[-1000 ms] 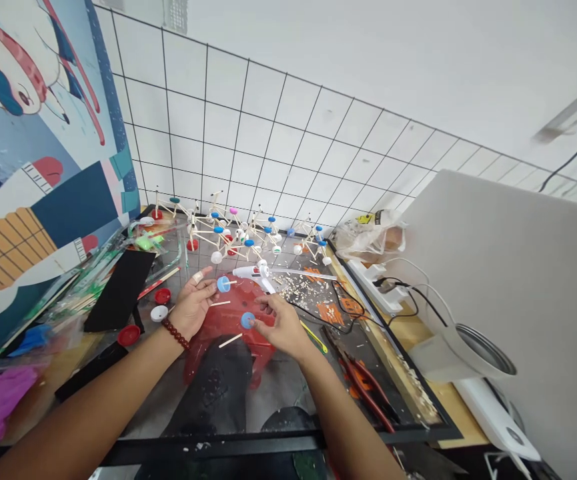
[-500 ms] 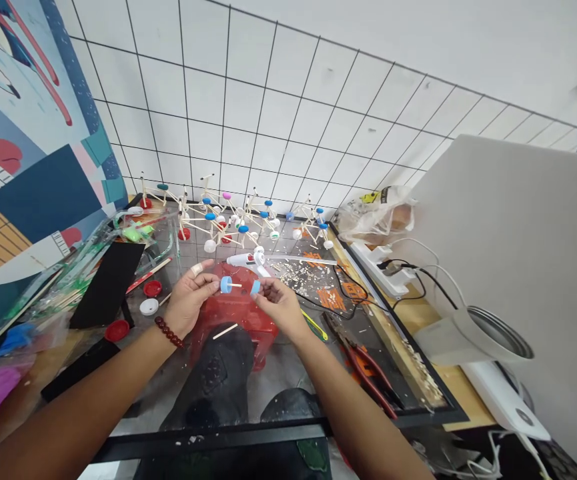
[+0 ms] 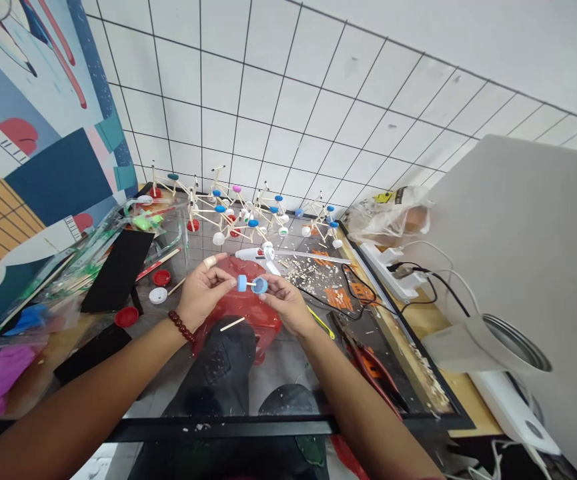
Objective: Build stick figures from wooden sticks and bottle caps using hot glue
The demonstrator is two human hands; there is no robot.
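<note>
The left hand pinches a round light-blue plastic cap, the right hand grips a second round blue cap, a thin pale wooden stick joining them

Left hand and right hand pinching

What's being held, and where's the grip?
Left hand and right hand each grip a blue plastic cap by its rim; a thin wooden stick joins the caps.
</note>
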